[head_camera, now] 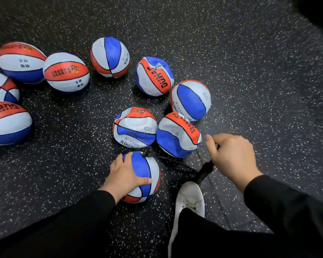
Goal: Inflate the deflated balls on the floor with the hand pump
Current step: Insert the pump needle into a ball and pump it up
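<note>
My left hand (126,174) rests spread over a red, white and blue ball (147,175) on the floor, its fingers curved round the ball's left side. A black hose (172,162) runs from a nozzle at the ball's top to the black hand pump (204,171). My right hand (231,157) grips the pump's handle from above; the handle is mostly hidden. A white shoe (189,200) stands at the pump's base. Several dented, crumpled balls (134,127) lie just beyond.
Rounder balls (66,72) lie in a group at the left edge and upper left. The floor (250,71) is black rubber with white speckles, bare to the right and at the top. My black sleeves and trouser leg fill the bottom.
</note>
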`<action>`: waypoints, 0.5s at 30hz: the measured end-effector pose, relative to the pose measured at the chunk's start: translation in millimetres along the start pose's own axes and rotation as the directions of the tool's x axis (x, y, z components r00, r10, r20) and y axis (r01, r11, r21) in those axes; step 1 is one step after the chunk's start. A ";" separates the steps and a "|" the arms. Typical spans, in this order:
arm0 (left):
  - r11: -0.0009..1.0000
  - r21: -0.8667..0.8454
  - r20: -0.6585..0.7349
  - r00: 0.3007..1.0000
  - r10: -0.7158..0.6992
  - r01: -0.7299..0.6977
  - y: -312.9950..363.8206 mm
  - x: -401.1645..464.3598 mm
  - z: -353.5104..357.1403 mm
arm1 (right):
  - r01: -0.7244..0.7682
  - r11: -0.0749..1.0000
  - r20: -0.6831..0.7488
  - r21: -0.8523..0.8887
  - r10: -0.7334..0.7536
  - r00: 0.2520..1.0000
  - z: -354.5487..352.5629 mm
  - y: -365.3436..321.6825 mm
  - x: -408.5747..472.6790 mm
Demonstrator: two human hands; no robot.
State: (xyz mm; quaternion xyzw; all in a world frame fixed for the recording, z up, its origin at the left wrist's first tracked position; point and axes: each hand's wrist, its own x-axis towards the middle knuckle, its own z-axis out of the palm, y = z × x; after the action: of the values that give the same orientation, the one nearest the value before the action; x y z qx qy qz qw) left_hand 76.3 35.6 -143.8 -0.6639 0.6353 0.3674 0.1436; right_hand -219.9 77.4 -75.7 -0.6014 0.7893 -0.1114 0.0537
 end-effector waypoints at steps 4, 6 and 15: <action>1.000 0.009 -0.008 1.000 -0.004 0.004 -1.7 2.7 0.9 | 0.035 0.999 0.051 -0.004 -0.035 0.998 62.8 -0.1 -37.8; 1.000 0.007 -0.015 1.000 -0.004 0.004 -2.9 2.8 1.3 | 0.108 0.994 0.115 -0.003 -0.107 0.988 87.5 1.2 -56.4; 0.999 0.041 -0.026 1.000 -0.007 0.008 1.5 4.0 1.8 | 0.089 0.995 0.124 -0.034 -0.084 0.989 58.0 3.6 -37.2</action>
State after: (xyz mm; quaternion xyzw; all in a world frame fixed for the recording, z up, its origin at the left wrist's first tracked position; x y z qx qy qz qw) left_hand 74.0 33.5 -147.3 -0.6680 0.6418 0.3452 0.1504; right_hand -200.6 107.6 -134.6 -0.6418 0.7596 -0.0607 0.0854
